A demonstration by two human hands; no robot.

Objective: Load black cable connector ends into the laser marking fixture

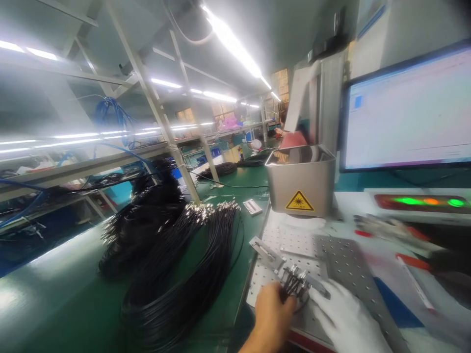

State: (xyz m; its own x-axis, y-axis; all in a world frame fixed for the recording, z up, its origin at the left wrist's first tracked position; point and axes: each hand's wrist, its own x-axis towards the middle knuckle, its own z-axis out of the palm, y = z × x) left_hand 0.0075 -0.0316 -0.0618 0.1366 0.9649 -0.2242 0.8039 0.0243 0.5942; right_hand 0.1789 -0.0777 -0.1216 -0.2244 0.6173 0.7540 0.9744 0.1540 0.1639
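Note:
My left hand (272,311), bare, is closed around a small bunch of black cables (290,288) with silver metal connector ends pointing up and away. Close on the right is my right hand (344,316), in a white glove, its fingertips beside the bunch and a grey metal piece (318,285); blur hides whether they grip anything. Both hands are over the near part of a perforated metal plate (265,279). A flat metal fixture (267,252) lies on the plate just beyond the bunch.
A large bundle of black cables (176,294) lies on the green table (73,299) at left. Beyond the plate stands a metal box (300,186) with a yellow laser warning sign. A monitor (408,108), a lit panel (423,201) and another glove (390,230) are at right.

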